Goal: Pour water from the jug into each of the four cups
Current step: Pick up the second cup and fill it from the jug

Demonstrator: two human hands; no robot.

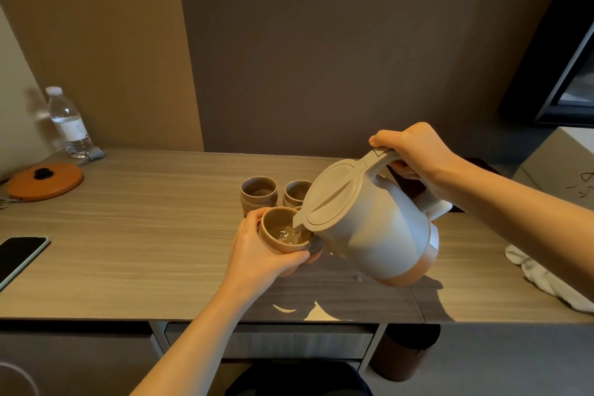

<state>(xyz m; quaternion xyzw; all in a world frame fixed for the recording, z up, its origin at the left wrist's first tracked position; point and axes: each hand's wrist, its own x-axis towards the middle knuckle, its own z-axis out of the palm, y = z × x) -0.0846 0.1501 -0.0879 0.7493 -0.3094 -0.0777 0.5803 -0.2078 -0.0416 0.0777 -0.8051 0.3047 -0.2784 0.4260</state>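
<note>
At centre frame, the right hand (414, 154) gripped the handle of a pale jug (369, 228), tilted with its spout over a tan cup (283, 235), where water showed in the bottom. The left hand (257, 251) held that cup, fingers curled round its side, above the worktop (144, 235). Two more cups (259, 193) stood upright just behind, side by side; a fourth could not be made out clearly behind the jug. At upper left of the worktop stood a water bottle (69, 122), with an orange lid (45, 180) near it. A dark phone (19, 255) lay at the left edge, and a white cloth (553, 280) lay at the right edge.
</note>
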